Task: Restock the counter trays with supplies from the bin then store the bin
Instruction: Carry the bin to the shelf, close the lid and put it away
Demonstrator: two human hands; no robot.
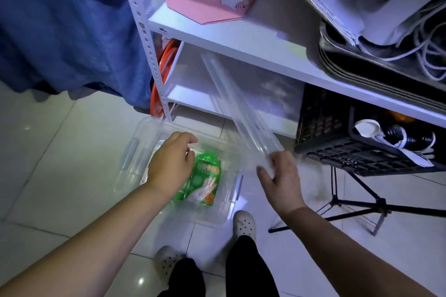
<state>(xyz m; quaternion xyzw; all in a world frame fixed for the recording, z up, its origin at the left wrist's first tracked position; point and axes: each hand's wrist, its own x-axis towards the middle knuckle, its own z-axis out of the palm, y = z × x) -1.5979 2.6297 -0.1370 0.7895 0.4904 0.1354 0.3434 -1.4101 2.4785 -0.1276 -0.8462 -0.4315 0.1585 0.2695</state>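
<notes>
The right hand (277, 176) gripped the clear lid (241, 108), tilted above the bin (135, 152). The left hand (171, 164) hovered half-curled, empty, over the green packet (207, 181) inside the bin.

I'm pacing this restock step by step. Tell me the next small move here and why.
Probably lower the left hand onto the green glove packet and close on it. The clear bin sits open on the floor, the right hand holds its lid tilted up and aside, and the left hand hovers over the packet with fingers curled, nothing in its grip yet.
</notes>
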